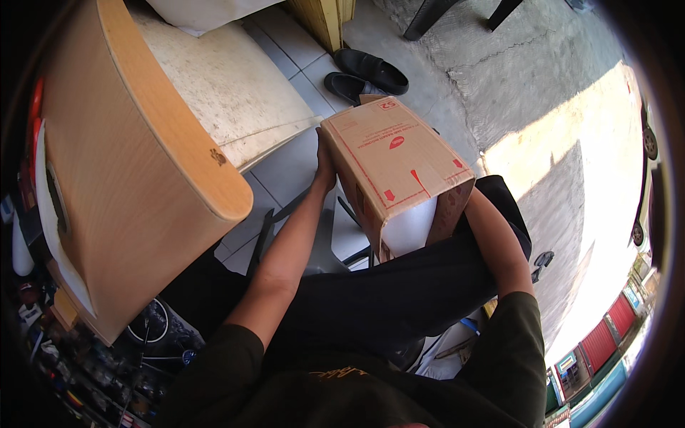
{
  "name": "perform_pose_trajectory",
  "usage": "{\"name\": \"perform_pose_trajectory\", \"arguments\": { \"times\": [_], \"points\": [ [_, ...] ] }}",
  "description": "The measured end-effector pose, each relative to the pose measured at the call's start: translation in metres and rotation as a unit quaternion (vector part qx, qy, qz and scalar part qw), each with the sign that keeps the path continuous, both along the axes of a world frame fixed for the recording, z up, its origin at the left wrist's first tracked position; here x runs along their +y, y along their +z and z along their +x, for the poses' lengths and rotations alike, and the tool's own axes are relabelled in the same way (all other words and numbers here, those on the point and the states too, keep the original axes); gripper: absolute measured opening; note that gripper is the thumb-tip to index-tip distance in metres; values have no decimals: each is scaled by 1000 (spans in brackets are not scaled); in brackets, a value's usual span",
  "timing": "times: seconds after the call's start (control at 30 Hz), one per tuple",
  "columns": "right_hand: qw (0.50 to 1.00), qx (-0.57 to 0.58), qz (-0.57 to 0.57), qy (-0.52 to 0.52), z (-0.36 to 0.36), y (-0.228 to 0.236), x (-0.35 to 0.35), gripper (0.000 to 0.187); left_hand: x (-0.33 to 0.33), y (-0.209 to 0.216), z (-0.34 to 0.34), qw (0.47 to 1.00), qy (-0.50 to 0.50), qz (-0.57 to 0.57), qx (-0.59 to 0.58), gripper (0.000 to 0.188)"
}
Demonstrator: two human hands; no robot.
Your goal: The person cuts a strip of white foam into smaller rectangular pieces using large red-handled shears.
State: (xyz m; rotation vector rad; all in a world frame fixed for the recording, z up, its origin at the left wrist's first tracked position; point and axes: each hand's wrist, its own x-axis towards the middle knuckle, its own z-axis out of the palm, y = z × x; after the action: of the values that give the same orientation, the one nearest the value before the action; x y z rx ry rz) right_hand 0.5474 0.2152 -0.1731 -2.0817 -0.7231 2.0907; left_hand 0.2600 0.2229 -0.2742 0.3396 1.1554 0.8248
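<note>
Head view: held a box over a grey chair, by the trousers; touching them or just above, could not tell which. Pointed its open end bodyward, with something white inside. Laid the left grip along the box's left side, holding it. Ran the right forearm to its right side; could not tell the right grip's closure, hidden behind the box. Saw black shoes on the floor near its tiled edge, beyond the box's far end, and a wooden panel to the left.

Panel blocking left, free room right
</note>
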Motion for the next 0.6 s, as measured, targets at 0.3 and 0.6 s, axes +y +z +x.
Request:
{"name": "perform_pose_trajectory", "arguments": {
  "times": [0.3, 0.6],
  "points": [
    [999, 4, -30, -13, -2, -37, -16, 78, -45, -43, 1, 999, 0, -27, 45, 41],
    [998, 17, -51, -25, -9, -106, 0, 78, -61, -102, -24, 971, -49, -233, 12, 70]
  ]
}}
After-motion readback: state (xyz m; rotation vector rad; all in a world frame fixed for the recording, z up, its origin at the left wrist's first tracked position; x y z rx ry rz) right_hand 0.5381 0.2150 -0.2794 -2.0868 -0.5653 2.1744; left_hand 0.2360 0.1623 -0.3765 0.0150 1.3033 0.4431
